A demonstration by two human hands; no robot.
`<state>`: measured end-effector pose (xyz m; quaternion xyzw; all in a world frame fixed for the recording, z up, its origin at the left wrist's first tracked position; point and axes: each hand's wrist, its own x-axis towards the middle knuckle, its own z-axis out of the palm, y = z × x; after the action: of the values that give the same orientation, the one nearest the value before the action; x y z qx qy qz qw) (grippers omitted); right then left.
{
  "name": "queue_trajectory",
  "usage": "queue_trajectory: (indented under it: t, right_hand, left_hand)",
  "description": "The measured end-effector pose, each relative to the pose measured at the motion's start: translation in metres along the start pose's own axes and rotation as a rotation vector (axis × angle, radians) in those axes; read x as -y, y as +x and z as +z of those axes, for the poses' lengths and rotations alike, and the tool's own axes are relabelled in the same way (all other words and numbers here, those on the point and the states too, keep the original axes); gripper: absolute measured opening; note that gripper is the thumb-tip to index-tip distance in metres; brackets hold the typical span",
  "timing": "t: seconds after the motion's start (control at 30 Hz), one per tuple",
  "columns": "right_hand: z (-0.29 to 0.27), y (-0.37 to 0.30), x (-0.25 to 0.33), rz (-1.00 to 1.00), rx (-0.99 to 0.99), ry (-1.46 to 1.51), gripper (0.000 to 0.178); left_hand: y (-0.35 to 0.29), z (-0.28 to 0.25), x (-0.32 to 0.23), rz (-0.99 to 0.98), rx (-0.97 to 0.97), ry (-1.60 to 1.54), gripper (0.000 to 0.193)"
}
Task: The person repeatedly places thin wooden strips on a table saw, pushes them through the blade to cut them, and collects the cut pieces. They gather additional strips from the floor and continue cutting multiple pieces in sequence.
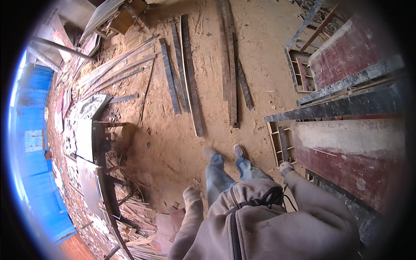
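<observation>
Visible: 2 hands, 2 shoes point(239, 151), 2 maroon panels point(346, 164) and 2 groups of long strips point(192, 86). The left hand point(191, 195) hangs low; the right hand point(286, 168), arm extended, is at the lower end of 1 dark bar point(282, 143) beside the nearer panel. Each grip is too small to tell. Open sandy floor point(169, 160) separates the shoes from the left-side stand's edge point(102, 182).

Rough woodworking workshop, dirt floor point(169, 145) strewn with long timber strips point(190, 76), stacked dark-red panels point(353, 158), wood scraps point(136, 212), blue sheet wall point(30, 173).
</observation>
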<state>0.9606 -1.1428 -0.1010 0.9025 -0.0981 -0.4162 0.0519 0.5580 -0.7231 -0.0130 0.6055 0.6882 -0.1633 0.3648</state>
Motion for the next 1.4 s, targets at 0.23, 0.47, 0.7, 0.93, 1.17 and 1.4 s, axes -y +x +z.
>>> queue_trajectory:
  t: [0.23,0.47,0.7,0.93,1.17,1.4]
  right_hand:
    - [0.023,0.037,0.012,0.066,0.232,0.901,0.033]
    - [0.039,0.017,0.096,-0.109,0.122,0.405,0.035]
    - [0.076,0.056,0.233,-0.293,0.044,0.136,0.046]
    - [0.128,0.163,0.352,-0.163,0.049,0.124,0.081]
    - [0.179,0.294,0.434,-0.135,-0.205,-0.033,0.117]
    - [0.201,0.31,0.456,-0.208,-0.411,0.105,0.084]
  left_hand:
    - [0.079,0.007,0.016,0.147,0.344,-0.029,0.014]
    - [0.167,0.093,-0.044,0.386,0.517,0.304,0.015]
    - [0.161,0.205,-0.075,-0.079,0.536,-0.72,0.013]
    - [0.182,0.281,-0.11,0.307,0.461,-0.548,0.018]
    - [0.188,0.272,-0.176,0.516,0.553,-0.362,0.021]
    - [0.176,0.245,-0.237,0.544,0.615,-0.486,0.022]
